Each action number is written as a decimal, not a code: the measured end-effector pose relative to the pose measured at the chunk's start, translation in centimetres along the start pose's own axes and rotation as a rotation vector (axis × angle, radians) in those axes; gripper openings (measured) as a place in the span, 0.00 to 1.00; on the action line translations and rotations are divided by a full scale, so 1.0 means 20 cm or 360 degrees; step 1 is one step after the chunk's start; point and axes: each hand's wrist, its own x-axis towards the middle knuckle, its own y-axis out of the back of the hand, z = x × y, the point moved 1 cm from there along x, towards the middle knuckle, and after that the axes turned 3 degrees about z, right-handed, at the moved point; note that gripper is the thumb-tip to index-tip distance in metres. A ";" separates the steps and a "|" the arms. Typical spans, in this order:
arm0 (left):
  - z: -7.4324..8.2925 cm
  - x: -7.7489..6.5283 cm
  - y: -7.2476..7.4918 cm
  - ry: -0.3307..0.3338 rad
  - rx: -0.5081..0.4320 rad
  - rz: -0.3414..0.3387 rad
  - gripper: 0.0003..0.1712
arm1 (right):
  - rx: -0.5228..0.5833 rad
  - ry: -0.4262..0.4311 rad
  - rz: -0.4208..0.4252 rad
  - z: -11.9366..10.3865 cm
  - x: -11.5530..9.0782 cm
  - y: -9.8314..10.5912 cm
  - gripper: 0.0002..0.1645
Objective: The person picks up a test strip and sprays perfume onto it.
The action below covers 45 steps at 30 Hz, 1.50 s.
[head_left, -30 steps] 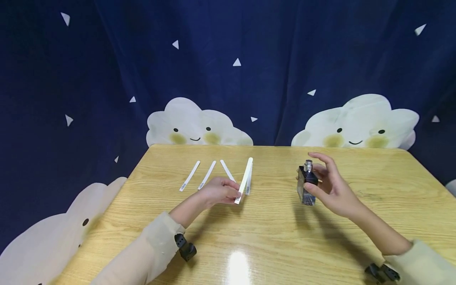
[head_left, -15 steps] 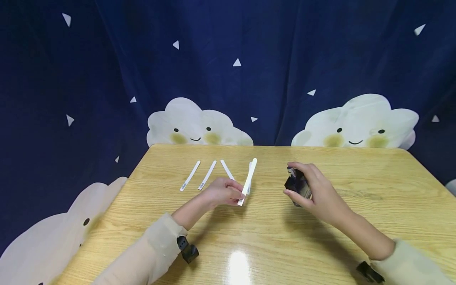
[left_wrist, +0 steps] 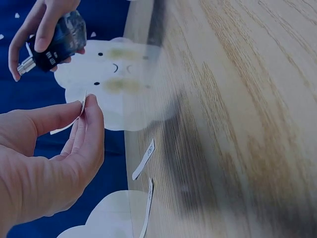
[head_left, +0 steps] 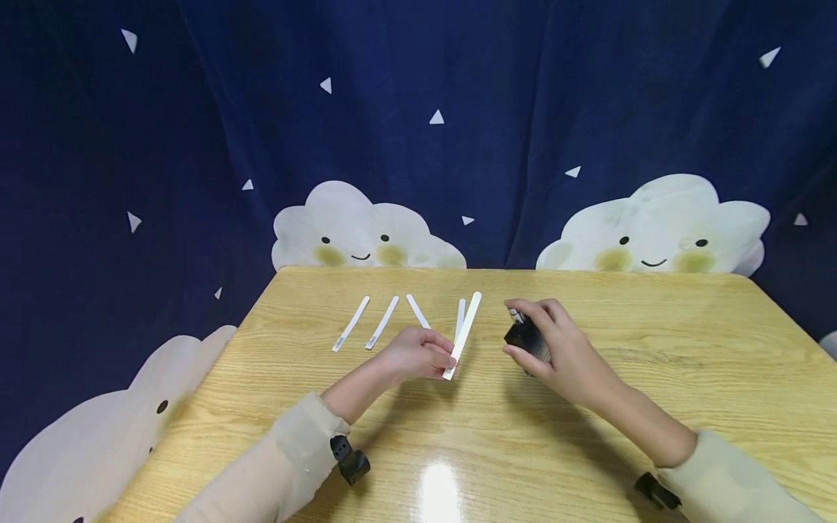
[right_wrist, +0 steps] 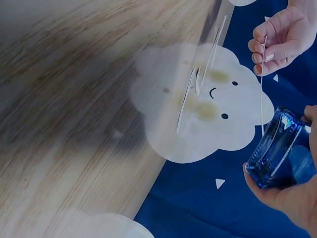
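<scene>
My left hand (head_left: pixel 418 354) pinches a white perfume test strip (head_left: pixel 467 325) by its printed lower end, thumb against fingers, over the table. The strip's rounded end points up and away. To its right, my right hand (head_left: pixel 569 354) grips a dark glass perfume bottle (head_left: pixel 523 337) above the table. An index finger lies on the silver spray top (left_wrist: pixel 26 65), and the thumb holds the bottle's near side. In the left wrist view the bottle is tilted, its top toward the strip side. Blue glass of the bottle's base (right_wrist: pixel 277 148) shows in the right wrist view.
Several more white strips lie on the wooden table (head_left: pixel 654 407): one strip (head_left: pixel 351 324) at far left, another (head_left: pixel 382 323) beside it, a third (head_left: pixel 417 311) partly behind the left hand. A dark blue curtain (head_left: pixel 497 131) with cloud prints hangs behind the table.
My right hand has moved left with the perfume bottle, tilting it toward the strip, and its index finger has come down on the spray top. The left hand has shifted slightly right.
</scene>
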 end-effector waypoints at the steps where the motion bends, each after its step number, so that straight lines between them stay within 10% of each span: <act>1: 0.00 0.00 0.00 0.0002 0.0003 -0.0002 0.14 | -0.0003 -0.0003 -0.0002 0.00 0.00 0.00 0.38; 45: -0.01 -0.02 -0.02 0.0006 0.0018 -0.0001 0.13 | 0.0098 -0.0007 -0.0075 -0.01 0.02 -0.08 0.34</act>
